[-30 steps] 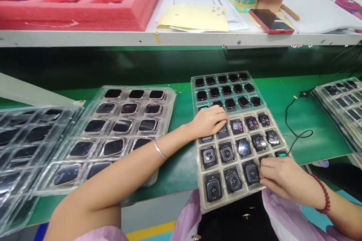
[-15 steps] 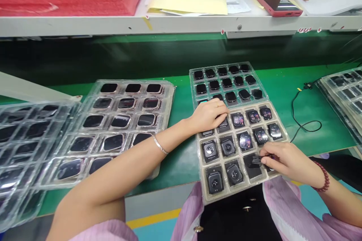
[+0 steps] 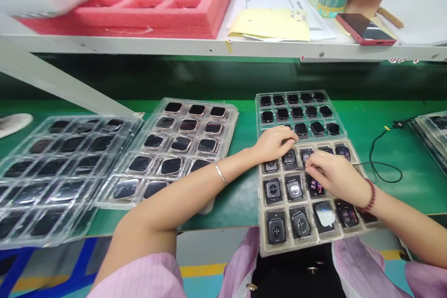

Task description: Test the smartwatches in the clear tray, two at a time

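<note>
A beige tray (image 3: 287,238) of smartwatches lies over the table's front edge. In its left columns, watches (image 3: 301,222) show their dark sensor backs; to the right, several watches (image 3: 346,213) show lit faces, and one watch (image 3: 324,215) in the front row looks pale. My left hand (image 3: 274,144) rests on the tray's far left corner, fingers curled together; what lies under them is hidden. Above the tray's middle, my right hand (image 3: 330,172) pinches the end of a thin black cable (image 3: 379,167), close to a partly covered watch.
Behind, a clear tray (image 3: 259,114) carries dark watch faces. Stacked clear trays with dark screens (image 3: 188,125) stand left, more trays (image 3: 431,123) far right. A white shelf edge (image 3: 188,49) crosses above, holding pink foam (image 3: 174,23), papers and a phone (image 3: 365,28).
My right hand has moved from the front row up to the tray's middle. A pale-faced watch now sits in the front-row compartment where it was. The view has shifted, showing more on the left.
</note>
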The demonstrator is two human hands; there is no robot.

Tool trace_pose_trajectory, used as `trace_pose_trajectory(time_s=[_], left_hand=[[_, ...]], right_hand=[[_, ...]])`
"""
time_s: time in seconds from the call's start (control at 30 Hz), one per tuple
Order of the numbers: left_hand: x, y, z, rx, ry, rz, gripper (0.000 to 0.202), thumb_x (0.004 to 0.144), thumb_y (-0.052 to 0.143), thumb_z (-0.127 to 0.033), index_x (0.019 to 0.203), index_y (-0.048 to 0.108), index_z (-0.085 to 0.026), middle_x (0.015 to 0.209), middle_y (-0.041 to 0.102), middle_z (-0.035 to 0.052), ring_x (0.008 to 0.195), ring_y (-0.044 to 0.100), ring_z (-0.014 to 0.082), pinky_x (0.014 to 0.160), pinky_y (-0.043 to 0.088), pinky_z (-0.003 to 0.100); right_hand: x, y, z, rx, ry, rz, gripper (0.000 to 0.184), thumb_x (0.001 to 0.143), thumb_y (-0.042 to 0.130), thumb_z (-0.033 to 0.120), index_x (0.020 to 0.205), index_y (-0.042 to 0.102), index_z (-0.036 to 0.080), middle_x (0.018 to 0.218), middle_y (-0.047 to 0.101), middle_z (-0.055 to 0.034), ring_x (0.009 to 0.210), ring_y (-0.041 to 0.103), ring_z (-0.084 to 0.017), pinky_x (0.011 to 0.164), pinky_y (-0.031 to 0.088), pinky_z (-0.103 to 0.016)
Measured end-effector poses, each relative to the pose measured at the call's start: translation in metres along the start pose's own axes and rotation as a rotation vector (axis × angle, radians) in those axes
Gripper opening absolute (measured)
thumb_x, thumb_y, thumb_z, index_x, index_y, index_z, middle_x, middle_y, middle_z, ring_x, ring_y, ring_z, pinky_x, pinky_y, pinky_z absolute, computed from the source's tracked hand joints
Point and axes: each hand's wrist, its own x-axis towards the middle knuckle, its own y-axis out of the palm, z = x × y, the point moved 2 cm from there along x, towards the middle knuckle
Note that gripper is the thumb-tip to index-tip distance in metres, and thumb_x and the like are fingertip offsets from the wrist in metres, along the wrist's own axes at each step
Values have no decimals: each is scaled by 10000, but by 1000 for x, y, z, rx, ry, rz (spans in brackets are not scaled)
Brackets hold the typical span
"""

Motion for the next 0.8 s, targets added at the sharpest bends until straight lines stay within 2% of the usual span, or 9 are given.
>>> trace_pose_trajectory(time_s=[0.1,0.17,0.3,0.53,0.8], left_hand=[[2,-2,5,-87,-93,-75,221,852,470,-163,921,680,-171,897,701,36,819,629,151,773,491,288],[3,-3,7,-133,-135,-92,219,844,477,-155,909,686,-173,898,710,30,805,634,147,765,493,284],[4,-2,10,-192,-199,-93,217,827,491,-146,888,697,-173,891,720,24,769,636,141,725,489,267],[4,2,15,-232,-198,-96,226,833,487,-156,884,706,-168,874,725,26,761,637,144,705,477,259],[4,1,13,-201,-173,-90,234,833,481,-148,889,708,-163,897,728,45,810,651,163,749,483,279]], right_hand=[[31,9,2,-152,-5,49,148,909,488,174,805,593,160,854,643,-83,752,603,-195,649,411,-273],[40,9,0,-111,-22,80,175,905,485,158,768,594,159,815,650,-73,720,598,-182,644,403,-264],[44,1,-10,138,2,57,241,932,441,201,734,577,177,675,623,-5,627,560,-142,624,386,-240],[50,7,-22,100,49,90,306,946,401,261,687,543,182,658,599,-7,617,533,-148,606,359,-250],[51,6,-23,169,91,122,308,937,442,354,728,590,184,662,615,5,608,543,-146,572,356,-241]])
